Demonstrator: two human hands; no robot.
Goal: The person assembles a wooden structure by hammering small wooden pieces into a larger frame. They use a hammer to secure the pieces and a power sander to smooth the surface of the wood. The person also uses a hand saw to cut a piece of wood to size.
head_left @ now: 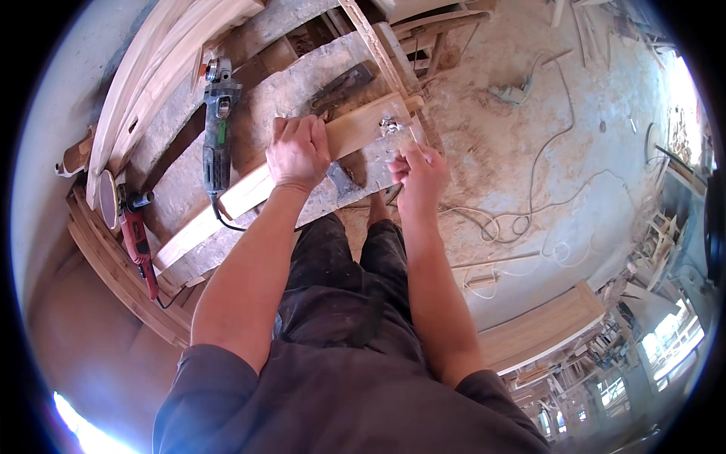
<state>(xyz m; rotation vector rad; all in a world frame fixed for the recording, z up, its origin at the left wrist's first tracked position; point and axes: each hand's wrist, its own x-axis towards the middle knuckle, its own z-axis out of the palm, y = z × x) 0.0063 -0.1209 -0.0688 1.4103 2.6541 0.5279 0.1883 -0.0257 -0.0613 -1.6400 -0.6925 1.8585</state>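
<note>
Wooden board (355,130) on the workbench (283,87), slanting from near left to far right. Left hand (297,150) on top of it, fingers bent over and gripping the board, which sticks out on both sides of that grip: long part toward near left, shorter part toward far right. Right hand (418,168) just off the near side of the board's right end, fingers curled in, grip narrow; cannot tell whether it closes on anything, detail too small. Small pile of shavings (390,125) on the board near its right end, between the hands and a bit farther off. Grey-black angle grinder (217,140) lies left of the left hand, on the far side of the board. Red power tool (134,236) with a round disc farther left. Curved timbers (140,91) at far left. Cord (538,163) loops over the floor (590,151) on the right
</note>
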